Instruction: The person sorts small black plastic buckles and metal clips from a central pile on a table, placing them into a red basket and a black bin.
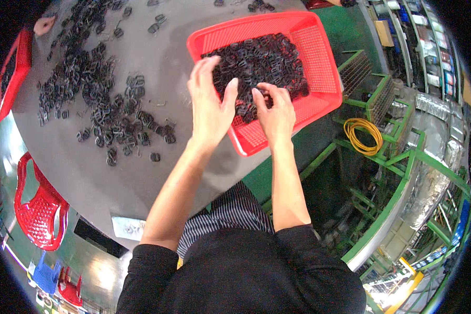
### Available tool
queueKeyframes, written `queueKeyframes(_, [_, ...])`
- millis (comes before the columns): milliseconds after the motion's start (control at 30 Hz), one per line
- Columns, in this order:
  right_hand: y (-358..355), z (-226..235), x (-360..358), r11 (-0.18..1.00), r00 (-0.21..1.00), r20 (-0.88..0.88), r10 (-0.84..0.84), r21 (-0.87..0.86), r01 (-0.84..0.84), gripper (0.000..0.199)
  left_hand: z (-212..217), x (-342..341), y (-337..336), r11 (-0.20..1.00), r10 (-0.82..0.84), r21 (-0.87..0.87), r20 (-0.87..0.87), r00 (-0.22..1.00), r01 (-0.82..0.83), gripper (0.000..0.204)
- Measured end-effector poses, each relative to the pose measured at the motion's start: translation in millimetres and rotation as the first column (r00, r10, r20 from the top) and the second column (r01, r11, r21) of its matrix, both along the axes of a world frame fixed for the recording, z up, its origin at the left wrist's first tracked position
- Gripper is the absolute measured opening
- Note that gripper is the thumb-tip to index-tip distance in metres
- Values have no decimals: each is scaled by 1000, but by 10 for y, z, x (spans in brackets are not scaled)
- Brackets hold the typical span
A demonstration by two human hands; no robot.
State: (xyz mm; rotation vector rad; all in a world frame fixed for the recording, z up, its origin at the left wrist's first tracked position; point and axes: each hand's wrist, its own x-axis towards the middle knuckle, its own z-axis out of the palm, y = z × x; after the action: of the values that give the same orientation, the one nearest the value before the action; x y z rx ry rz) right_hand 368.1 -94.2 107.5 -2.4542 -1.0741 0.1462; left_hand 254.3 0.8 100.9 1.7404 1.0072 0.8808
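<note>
A red plastic basket point(319, 78) with perforated walls stands tilted in view at the table's right edge. Inside it lies a heap of small black plastic buckle-like pieces point(267, 60). My left hand point(208, 102) is over the basket's near left side, fingers and thumb spread apart, with nothing seen in it. Beside it, my right hand point(277, 112) reaches over the near rim. Its fingers are bent above the black pieces, and a gap shows between thumb and forefinger. Whether its fingertips touch a piece is hard to see.
Many loose black pieces point(97, 89) are scattered over the grey table point(157, 125). Another red basket point(15, 73) is at the far left, near another person's hand point(44, 25). A red chair point(42, 209) stands left; green metal frames with a coiled yellow hose point(362, 137) stand right.
</note>
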Motion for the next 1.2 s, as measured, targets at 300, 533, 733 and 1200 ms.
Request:
queueKeyframes(300, [-1096, -784, 893, 860, 857, -183, -481, 94, 502, 101, -358, 221, -429, 777, 56, -630, 57, 997, -7, 65])
queueKeyframes(533, [-1445, -937, 2049, 836, 860, -343, -378, 272, 476, 94, -748, 878, -1108, 799, 23, -578, 305, 952, 166, 81])
queueKeyframes(733, [-1004, -324, 1729, 884, 889, 289, -356, -205, 421, 96, -622, 657, -859, 902, 68, -432, 157, 985, 7, 79])
queueKeyframes(1200, [1931, -1173, -1533, 605, 605, -77, 792, -29, -796, 65, -1416, -1799, 824, 877, 442, 411, -489, 752, -248, 40])
